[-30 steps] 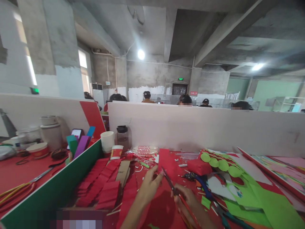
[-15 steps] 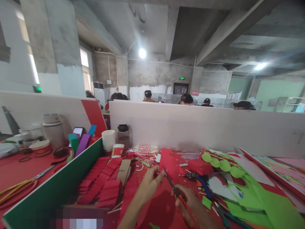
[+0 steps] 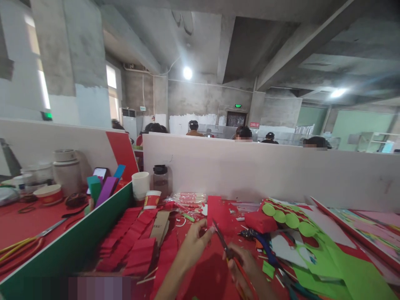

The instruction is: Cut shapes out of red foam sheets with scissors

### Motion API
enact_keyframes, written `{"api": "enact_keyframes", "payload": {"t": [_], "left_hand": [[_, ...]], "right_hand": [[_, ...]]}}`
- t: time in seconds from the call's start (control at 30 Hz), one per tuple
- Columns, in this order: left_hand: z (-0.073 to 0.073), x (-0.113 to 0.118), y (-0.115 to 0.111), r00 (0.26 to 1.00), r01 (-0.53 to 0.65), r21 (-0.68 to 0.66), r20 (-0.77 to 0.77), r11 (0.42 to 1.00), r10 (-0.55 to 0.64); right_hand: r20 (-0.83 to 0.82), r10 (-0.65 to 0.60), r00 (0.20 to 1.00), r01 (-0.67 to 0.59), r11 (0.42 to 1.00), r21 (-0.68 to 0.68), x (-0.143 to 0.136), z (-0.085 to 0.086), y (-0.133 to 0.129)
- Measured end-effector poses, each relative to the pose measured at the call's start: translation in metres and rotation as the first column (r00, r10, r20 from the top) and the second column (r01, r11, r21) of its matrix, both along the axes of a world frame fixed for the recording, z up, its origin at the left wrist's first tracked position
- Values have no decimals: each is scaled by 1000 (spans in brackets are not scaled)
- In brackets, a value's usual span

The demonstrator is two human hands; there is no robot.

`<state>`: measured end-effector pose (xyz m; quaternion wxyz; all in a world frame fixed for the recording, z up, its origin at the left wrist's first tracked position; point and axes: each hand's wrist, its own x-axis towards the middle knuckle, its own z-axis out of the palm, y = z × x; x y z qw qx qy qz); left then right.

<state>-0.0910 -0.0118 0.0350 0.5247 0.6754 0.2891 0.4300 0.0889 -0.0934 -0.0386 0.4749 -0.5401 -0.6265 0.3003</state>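
My right hand point(image 3: 245, 264) is wrapped around the red-orange handles of a pair of scissors point(image 3: 223, 243), whose blades point up and left. Close to the scissors' tips, my left hand point(image 3: 197, 241) has thumb and fingers pinched together. Whatever they hold there is too small and too blended with the red behind to name. A red paper strip point(image 3: 218, 210) lies just beyond the blade tips and the left fingertips. Rows of folded red paper point(image 3: 140, 256) lie to the left of my left forearm.
Pliers with blue handles point(image 3: 268, 249), a red block point(image 3: 260, 222) and green paper sheets point(image 3: 346, 254) with round cutouts lie at right. A paper cup point(image 3: 152, 200), white cup point(image 3: 140, 186) and dark-lidded bottle point(image 3: 160, 179) stand behind. A green divider point(image 3: 81, 237) runs along the left; a white partition point(image 3: 265, 171) closes the back.
The view has shifted slightly. Both hands and the scissors keep almost the same place over the table, with the blade tips still beside the left fingertips.
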Motion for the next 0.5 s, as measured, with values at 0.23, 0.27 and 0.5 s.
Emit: {"api": "enact_keyframes", "payload": {"t": [0.23,0.27,0.5], "left_hand": [[0,4,-1,1000,-15,11,8,1000,15],[0,4,-2,1000,-5,11,16,1000,5],[-4,5,0,999,15,17,36,1000,-16]], "right_hand": [[-223,96,970,-117,990,-83,-7,11,-5],[-235,98,967,-123,988,-91,-7,11,-4],[-199,60,978,-77,994,-80,-7,11,-13]]}}
